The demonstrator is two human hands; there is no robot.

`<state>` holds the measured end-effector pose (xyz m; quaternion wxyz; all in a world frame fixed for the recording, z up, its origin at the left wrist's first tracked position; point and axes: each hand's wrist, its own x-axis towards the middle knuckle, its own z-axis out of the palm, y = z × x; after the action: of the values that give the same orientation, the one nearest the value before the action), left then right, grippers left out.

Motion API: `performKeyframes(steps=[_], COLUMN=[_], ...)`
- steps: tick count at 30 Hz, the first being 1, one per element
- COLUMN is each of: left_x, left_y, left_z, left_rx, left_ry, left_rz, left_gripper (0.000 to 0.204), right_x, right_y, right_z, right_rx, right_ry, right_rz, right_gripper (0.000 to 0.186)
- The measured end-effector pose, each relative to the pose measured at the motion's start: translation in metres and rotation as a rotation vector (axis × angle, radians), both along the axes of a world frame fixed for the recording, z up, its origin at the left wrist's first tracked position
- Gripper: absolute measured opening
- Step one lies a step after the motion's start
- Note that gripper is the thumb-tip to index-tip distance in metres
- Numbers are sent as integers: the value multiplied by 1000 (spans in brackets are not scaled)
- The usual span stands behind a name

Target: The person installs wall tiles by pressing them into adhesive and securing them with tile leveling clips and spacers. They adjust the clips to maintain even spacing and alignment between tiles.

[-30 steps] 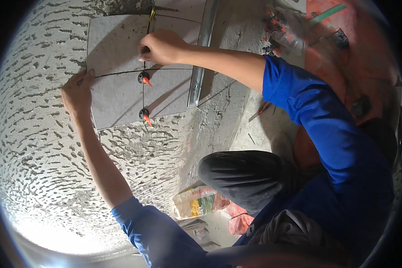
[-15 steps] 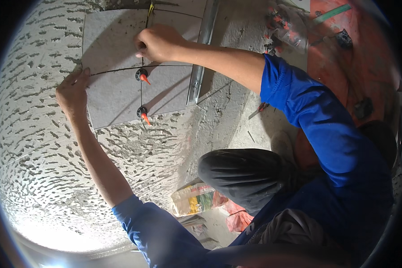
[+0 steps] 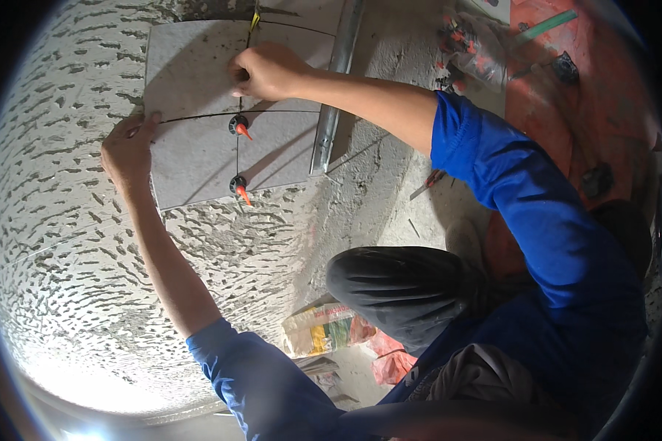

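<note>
Grey tiles sit edge to edge on the rough wall: an upper left tile (image 3: 191,66), a lower left tile (image 3: 195,158) and a lower right tile (image 3: 279,143). My left hand (image 3: 129,151) is at the left edge, fingers curled and tips by the joint between the two left tiles. My right hand (image 3: 276,71) is closed over the vertical joint above, its thumb and fingertips pinched together; anything inside is hidden. Below it, an upper tile leveller (image 3: 239,126) and a lower tile leveller (image 3: 239,186), black discs with orange-red pointers, straddle the vertical joint.
A metal rail (image 3: 336,95) runs along the tiles' right side. The wall (image 3: 73,213) is scored mortar. A clear bag of red and black pieces (image 3: 474,48) lies on the floor, near a red sheet (image 3: 544,110) and a green strip (image 3: 544,26). A printed sack (image 3: 327,328) lies by my knee.
Tiles, levellers and both hands appear shifted slightly to the right in the picture. My left hand keeps its place at the tile edge, and my right hand stays closed over the joint.
</note>
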<state>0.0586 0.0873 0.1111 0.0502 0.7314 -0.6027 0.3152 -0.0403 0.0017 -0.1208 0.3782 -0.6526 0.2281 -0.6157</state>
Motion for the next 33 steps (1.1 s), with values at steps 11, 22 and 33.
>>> performKeyframes(steps=[11,22,33], left_x=[6,8,5], left_y=[0,0,2], left_z=[-2,2,10], left_rx=[-16,31,66], left_ry=[-6,-14,-77], left_rz=[-20,7,34], left_gripper=[44,46,45], right_x=[4,1,0], right_y=[6,3,1], right_z=[3,3,3], right_rx=[-9,-33,-35], right_ry=[91,127,122], right_rz=[-66,-65,-45], right_gripper=[26,26,24])
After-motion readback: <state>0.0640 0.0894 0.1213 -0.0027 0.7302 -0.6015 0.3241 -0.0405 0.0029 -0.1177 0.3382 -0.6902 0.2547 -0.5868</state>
